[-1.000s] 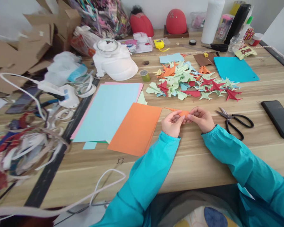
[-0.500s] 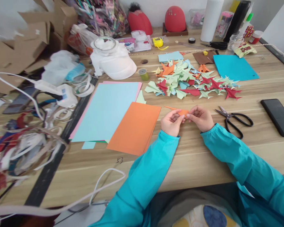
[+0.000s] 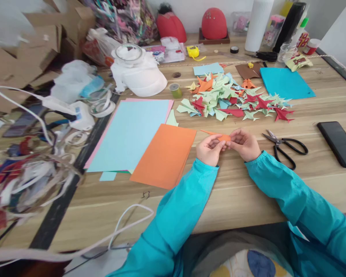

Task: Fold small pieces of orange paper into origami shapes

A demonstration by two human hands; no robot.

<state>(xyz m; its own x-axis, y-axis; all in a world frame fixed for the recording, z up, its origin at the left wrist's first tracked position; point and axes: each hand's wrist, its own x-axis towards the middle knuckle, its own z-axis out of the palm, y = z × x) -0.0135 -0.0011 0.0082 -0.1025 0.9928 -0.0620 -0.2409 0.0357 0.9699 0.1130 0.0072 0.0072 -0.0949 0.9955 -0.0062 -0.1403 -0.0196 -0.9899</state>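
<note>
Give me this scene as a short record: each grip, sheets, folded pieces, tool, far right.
Left grip: holds a small orange paper piece
Right grip: pinches its right end
Sheets: orange sheets overlapping a light-blue sheet
Folded pieces: multicoloured pile beyond both grips
Tool: black-handled scissors, blades parted
Far right: black phone, lying flat

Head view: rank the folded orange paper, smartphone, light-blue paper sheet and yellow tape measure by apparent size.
1. Light-blue paper sheet
2. Smartphone
Unsure: folded orange paper and yellow tape measure; fingers hide part of the paper.
</note>
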